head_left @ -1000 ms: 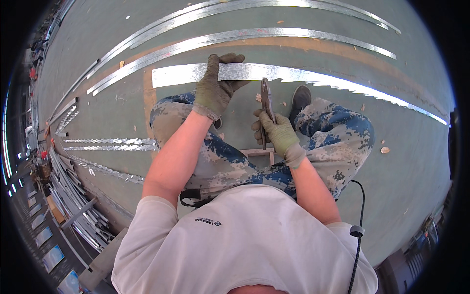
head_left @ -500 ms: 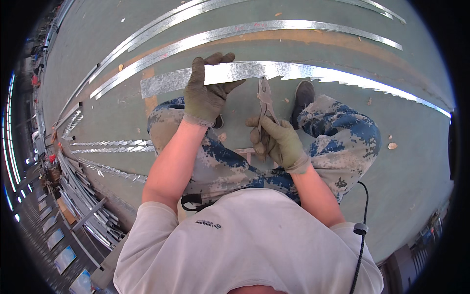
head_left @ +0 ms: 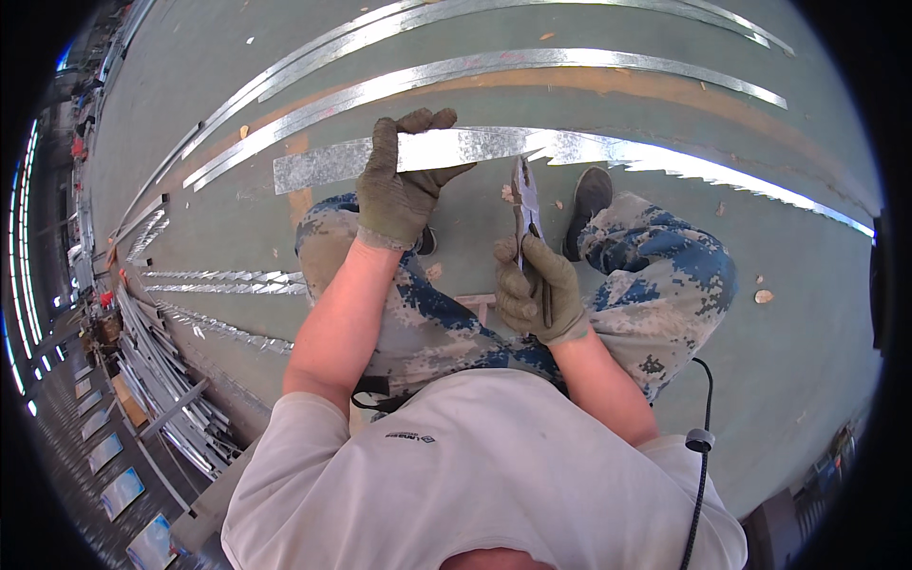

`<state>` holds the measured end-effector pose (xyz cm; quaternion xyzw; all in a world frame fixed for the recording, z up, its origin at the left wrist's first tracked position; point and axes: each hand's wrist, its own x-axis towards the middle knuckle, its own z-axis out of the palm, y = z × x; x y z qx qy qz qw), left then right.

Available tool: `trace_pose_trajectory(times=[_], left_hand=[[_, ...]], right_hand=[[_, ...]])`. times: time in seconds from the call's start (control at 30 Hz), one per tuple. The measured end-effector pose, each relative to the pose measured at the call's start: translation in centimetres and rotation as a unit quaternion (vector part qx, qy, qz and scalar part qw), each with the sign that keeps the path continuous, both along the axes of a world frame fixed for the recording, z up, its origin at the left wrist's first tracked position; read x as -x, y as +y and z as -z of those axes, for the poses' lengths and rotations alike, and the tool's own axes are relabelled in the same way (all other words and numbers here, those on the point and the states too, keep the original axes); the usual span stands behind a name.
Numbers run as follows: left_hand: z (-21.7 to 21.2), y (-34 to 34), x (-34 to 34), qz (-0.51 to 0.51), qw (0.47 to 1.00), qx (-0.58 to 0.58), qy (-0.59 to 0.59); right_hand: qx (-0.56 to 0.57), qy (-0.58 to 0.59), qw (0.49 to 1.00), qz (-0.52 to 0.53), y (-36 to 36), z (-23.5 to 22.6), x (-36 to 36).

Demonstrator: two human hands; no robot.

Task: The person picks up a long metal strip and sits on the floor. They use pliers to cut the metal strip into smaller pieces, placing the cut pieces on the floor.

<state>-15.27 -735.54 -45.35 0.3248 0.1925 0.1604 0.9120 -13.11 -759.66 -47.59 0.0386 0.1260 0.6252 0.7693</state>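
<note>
My left hand [head_left: 399, 195], in a dark olive glove, grips a long flat galvanised metal strip [head_left: 328, 167] near its left end, with the thumb side above and fingers along the lower edge. To the right, the strip's near edge is cut into a row of slanted saw-like teeth. In my gloved right hand [head_left: 544, 293] is a pair of metal pliers [head_left: 525, 204], fingers wrapped round the handles. The jaws point away from me and meet the strip's near edge, just left of the toothed part. Whether they bite the metal cannot be made out.
Farther off, another flat metal strip [head_left: 418, 76] lies on the green floor, with more strips beyond. Toothed strips [head_left: 223, 276] lie to the left. A pile of metal lengths [head_left: 176, 389] sits at the lower left. My shoe [head_left: 593, 195] is right of the pliers.
The pliers have turned a little more upright and their jaws have shifted slightly right and nearer to me. My right fingers have closed further round the handles. My left hand keeps its hold.
</note>
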Motion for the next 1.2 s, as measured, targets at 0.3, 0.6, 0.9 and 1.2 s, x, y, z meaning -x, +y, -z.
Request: trace_pose_trajectory(times=[0.3, 0.6, 0.9, 1.2], left_hand=[[1.3, -1.5, 0.9, -0.059, 0.997, -0.016, 0.047], [-0.7, 0.9, 1.3, -0.093, 0.993, 0.036, 0.070], [-2.7, 1.2, 2.3, -0.118, 0.988, 0.088, 0.052], [-0.7, 1.9, 2.7, -0.132, 0.986, 0.102, 0.015]], right_hand=[[0.275, -0.179, 0.940, -0.096, 0.1, -1.8, -0.4], [0.141, -0.166, 0.976, -0.021, -1.0, 1.5, -1.2], [0.042, -0.135, 0.990, 0.013, -1.3, 0.8, -0.4], [-0.033, -0.082, 0.996, -0.005, -1.1, 2.3, -0.7]])
